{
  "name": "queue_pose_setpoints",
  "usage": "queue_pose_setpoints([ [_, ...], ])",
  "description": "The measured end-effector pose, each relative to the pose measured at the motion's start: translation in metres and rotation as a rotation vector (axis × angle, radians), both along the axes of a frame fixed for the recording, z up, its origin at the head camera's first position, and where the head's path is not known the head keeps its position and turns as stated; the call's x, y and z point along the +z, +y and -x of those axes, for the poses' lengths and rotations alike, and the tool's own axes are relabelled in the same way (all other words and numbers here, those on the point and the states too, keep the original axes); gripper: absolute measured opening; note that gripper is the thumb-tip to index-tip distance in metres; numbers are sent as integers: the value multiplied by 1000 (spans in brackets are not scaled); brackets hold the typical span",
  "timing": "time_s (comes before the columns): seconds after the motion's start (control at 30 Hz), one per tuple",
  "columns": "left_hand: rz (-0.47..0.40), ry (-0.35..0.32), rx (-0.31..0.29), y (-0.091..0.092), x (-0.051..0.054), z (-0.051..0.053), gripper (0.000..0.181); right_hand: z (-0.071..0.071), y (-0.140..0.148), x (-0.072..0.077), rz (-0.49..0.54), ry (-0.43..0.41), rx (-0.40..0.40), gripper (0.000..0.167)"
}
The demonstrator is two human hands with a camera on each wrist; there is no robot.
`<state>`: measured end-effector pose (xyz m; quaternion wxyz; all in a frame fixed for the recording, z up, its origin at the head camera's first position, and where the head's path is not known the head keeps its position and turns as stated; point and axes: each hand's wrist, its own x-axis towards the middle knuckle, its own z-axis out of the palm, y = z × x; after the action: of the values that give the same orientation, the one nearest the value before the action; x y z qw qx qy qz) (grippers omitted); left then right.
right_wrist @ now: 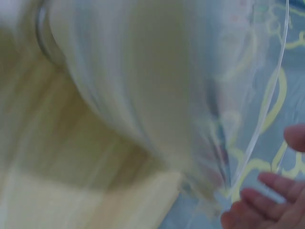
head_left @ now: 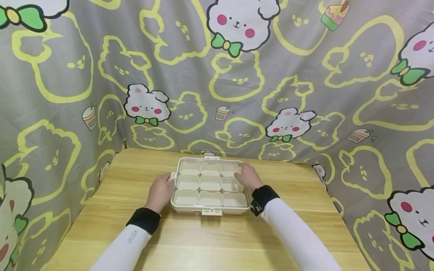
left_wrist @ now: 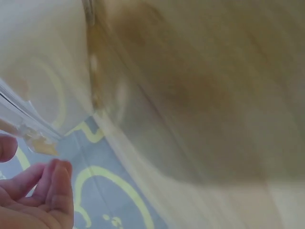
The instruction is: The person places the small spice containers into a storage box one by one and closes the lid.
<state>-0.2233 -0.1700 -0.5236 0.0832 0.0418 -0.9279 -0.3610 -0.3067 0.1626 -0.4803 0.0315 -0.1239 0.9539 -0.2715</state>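
A shallow box (head_left: pixel 210 182) with a see-through top and several cream compartments sits before me on the wooden table. White latch tabs stick out from its edges, one at the front (head_left: pixel 211 212). At its left side is my left hand (head_left: pixel 160 192). The left wrist view shows thumb and bent fingers around a latch tab (left_wrist: pixel 43 144), with a gap between fingers and tab. My right hand (head_left: pixel 250 177) is at the box's far right corner, thumb over the top. In the right wrist view its fingers (right_wrist: pixel 276 188) are spread beside the clear edge (right_wrist: pixel 259 129).
The wooden table (head_left: pixel 190 244) extends around the box on all sides. A grey curtain (head_left: pixel 190 79) with yellow outlines and white cartoon animals hangs behind the table and along both sides. Both wrist views are partly blurred.
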Motion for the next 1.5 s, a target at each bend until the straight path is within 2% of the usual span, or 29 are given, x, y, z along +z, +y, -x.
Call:
queue_pose_setpoints([
  [0.2,61,16,-40,11,1,9,50,-16,-7,-11,-12,4,-104,64],
  [0.43,66,-107,-53,23,0,14,63,-25,-12,-24,20,-1,-124,81],
  [0.5,53,-132,-55,25,0,14,65,-25,-11,-29,35,-19,-126,82],
  [0.67,17,-140,-54,26,1,14,67,-23,-5,-39,124,-66,-148,83],
  [0.9,-84,-222,-65,24,-3,15,70,-22,0,-48,178,-54,-150,86],
  [1.17,-160,-195,-98,22,-10,14,67,-28,0,-50,183,-28,-146,85],
  [1.5,-213,-195,-133,21,-7,13,65,-29,2,-51,175,-38,-145,85],
])
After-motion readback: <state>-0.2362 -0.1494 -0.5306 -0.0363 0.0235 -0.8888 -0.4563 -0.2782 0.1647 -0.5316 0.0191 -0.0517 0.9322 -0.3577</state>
